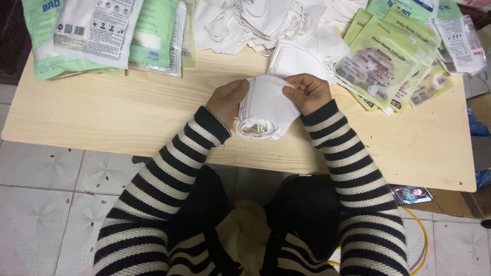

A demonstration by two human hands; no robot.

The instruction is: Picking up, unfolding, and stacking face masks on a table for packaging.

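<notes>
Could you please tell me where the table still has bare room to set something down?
Bare wood lies left of the left hand, below the green packets, and right of the right hand, below the packet stack. The back edge is crowded with white masks.

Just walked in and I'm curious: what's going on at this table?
A person in a striped sweater sits at a low wooden table, holding a small stack of folded white masks between both hands. The left hand grips the stack's left edge and the right hand pinches its right side, with the ear loops hanging below. Behind them lies a loose pile of white masks. Green and white packets are stacked at the far left and far right.
</notes>
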